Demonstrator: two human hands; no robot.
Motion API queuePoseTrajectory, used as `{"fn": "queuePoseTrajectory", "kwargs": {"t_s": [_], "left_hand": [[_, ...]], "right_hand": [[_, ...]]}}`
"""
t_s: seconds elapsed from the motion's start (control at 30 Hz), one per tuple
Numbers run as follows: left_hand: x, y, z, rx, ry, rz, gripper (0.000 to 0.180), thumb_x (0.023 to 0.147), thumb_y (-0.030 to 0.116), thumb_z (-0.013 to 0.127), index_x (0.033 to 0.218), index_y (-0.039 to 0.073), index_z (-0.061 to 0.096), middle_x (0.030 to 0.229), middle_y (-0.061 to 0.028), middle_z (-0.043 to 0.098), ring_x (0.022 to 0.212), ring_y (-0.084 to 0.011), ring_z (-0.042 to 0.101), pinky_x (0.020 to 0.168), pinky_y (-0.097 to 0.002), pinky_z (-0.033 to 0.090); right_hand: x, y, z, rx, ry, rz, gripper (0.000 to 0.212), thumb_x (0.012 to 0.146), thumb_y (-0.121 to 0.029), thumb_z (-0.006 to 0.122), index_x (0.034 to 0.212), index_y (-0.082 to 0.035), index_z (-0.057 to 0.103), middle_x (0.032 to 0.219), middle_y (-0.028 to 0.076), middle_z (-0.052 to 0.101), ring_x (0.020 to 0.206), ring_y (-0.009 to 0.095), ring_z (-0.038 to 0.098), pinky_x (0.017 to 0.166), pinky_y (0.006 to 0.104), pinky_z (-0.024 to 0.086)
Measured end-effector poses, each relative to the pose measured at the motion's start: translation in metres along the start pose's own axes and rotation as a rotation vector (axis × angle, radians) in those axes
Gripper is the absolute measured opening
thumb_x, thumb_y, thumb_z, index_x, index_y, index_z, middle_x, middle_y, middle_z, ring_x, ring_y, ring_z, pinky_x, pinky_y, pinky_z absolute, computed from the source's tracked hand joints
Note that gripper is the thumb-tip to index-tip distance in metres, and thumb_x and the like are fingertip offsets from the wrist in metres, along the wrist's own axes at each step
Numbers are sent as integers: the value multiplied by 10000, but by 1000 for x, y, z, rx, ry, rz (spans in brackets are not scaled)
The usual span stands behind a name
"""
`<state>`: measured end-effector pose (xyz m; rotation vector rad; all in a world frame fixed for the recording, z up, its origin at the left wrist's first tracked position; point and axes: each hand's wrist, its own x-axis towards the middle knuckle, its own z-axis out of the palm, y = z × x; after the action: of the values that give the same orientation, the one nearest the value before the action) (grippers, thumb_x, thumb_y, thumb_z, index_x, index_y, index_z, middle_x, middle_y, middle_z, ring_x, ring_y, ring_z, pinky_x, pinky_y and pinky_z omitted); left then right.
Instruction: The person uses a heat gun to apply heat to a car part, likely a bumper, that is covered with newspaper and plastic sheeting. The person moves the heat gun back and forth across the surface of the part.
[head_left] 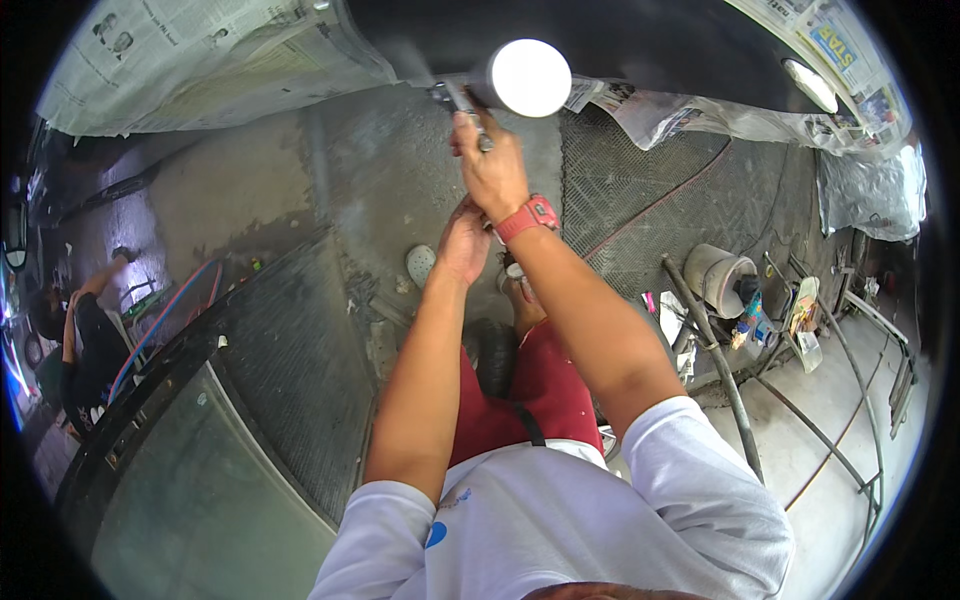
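My right hand [497, 172], with a red watch at its wrist, is wrapped round a metal spray gun [462, 100]. A cup with a bright white round top [531, 78] sits on the gun. Pale mist shows off the gun's front, close to a glossy black panel [650, 50]. Just below the right wrist, my left hand [464, 243] is closed, its fingers curled; what it holds there, if anything, is hidden. Sheets of newspaper [220, 70] cover the surfaces round the black panel.
A glass-paned panel [200, 490] with a dark frame lies at the left. To the right stand a dirty bucket [718, 280] and metal poles [712, 350]. A thin red hose [660, 195] crosses the textured mat. Another person [95, 340] sits at far left.
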<state>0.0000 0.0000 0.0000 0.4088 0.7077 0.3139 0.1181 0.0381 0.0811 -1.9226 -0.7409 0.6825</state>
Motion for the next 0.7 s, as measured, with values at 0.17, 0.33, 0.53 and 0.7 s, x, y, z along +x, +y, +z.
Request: {"fn": "queuePoseTrajectory", "kwargs": {"t_s": [0.17, 0.33, 0.53, 0.7], "left_hand": [[-20, -44, 32, 127, 100, -161, 688, 1052, 487, 498, 1581, 78, 338, 1575, -132, 439, 1426, -293, 417, 1212, -431, 289], [-92, -98, -39, 612, 359, -241, 641, 1034, 468, 527, 1502, 36, 468, 1552, -165, 464, 1432, -305, 431, 1189, -404, 317], [-252, -119, -165, 969, 753, -578, 610, 1040, 462, 520, 1476, 35, 493, 1527, -170, 493, 1418, -326, 460, 1164, -454, 363], [-317, -113, -139, 896, 892, -675, 592, 1040, 459, 528, 1460, 43, 515, 1529, -193, 484, 1418, -360, 451, 1156, -478, 360]], "right_hand": [[-11, 16, -93, -27, 198, 16, 513, 1072, -438, 507, 1037, 34, 704, 751, 108, 718, 684, 181, 668, 672, 354, 520], [-19, 58, -201, -34, 296, 94, 555, 1078, -471, 478, 948, 22, 695, 740, 88, 705, 597, 147, 590, 596, 326, 468], [-27, 92, -309, 42, 412, 229, 587, 1088, -500, 432, 949, 3, 699, 731, 56, 691, 483, 108, 493, 487, 291, 395], [-25, 110, -384, 44, 504, 247, 640, 1089, -524, 391, 899, 18, 672, 719, 79, 694, 456, 125, 541, 445, 281, 433]]}}
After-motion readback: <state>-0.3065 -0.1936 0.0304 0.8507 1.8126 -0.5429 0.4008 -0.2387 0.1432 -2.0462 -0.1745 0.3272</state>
